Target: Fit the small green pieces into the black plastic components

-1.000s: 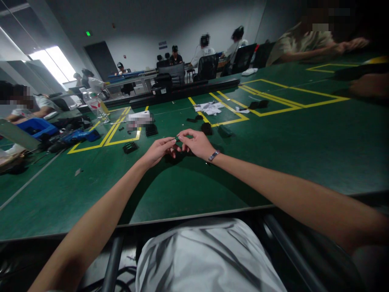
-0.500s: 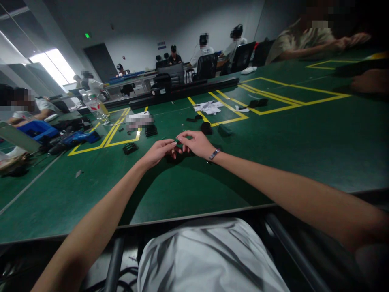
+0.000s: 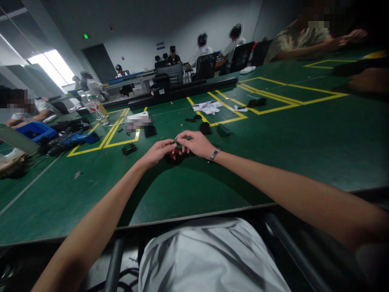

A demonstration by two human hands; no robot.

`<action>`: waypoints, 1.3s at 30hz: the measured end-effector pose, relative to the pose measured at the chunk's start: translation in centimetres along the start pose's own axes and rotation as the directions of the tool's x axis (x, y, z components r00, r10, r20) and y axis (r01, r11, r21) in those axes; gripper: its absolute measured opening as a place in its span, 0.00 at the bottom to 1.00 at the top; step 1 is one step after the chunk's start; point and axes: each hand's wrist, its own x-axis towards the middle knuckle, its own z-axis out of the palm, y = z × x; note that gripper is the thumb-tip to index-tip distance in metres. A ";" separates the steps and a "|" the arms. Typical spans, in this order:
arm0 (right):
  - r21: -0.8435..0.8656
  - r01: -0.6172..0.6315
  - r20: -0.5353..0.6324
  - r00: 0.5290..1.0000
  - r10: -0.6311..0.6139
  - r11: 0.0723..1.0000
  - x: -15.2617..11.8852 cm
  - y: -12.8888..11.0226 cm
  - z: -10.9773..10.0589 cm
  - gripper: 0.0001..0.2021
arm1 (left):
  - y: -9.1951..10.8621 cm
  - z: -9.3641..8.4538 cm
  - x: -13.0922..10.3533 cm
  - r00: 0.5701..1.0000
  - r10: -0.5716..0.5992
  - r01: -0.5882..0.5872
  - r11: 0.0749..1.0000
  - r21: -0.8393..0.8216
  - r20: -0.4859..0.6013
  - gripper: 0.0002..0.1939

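My left hand (image 3: 159, 152) and my right hand (image 3: 194, 142) meet above the green table (image 3: 194, 190), their fingertips nearly touching. Between them is a small green piece (image 3: 175, 142), pinched by the fingers of both hands; its shape is too small to make out. A bracelet circles my right wrist. Left of my left hand lies a black block with green parts (image 3: 129, 149). Beyond the hands are another black block (image 3: 150, 130) and a dark piece (image 3: 205, 128).
Yellow tape marks the table. White papers (image 3: 208, 107) lie past my right hand. At the left are a clear bottle (image 3: 93, 106), a blue tray (image 3: 36, 132) and a blue power tool (image 3: 75, 139). People sit at the right, left and back.
The view has shifted very slightly. Both hands keep nearly the same pose around the small green piece.
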 end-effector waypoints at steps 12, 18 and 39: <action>0.001 0.024 -0.021 0.999 -0.024 1.000 0.1 0.2 0.0 0.11 | -0.3 0.1 0.3 0.999 0.004 -0.006 1.000 -0.026 -0.040 0.24; -0.013 0.030 -0.022 0.999 -0.030 0.999 0.2 0.3 0.0 0.11 | -0.3 0.2 0.3 0.999 0.013 -0.014 1.000 -0.016 -0.046 0.23; -0.039 0.014 -0.020 1.000 -0.015 0.999 0.2 0.2 0.2 0.12 | -0.2 0.2 0.1 0.999 0.015 -0.016 0.999 -0.031 -0.051 0.24</action>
